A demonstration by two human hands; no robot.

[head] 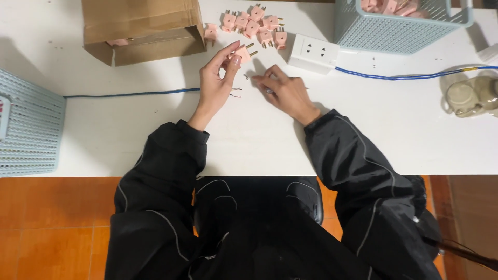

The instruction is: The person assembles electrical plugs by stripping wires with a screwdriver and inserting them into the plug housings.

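Observation:
My left hand (217,82) holds a pink two-pin plug (243,52) between thumb and fingertips, its brass pins pointing right. The stripped end of a blue cable (129,94) lies just below that hand. My right hand (285,92) rests on the white table (389,129) with fingers curled, pinching something small that I cannot make out. A tiny screw-like part (246,77) lies between the two hands. Several more pink plugs (257,25) lie in a loose pile beyond my hands.
A brown cardboard box (142,26) stands at the back left. A white socket block (313,53) with a blue cable (404,77) sits right of the pile. Light-blue baskets stand at far right (399,26) and left edge (28,124). A beige teapot (469,96) sits right.

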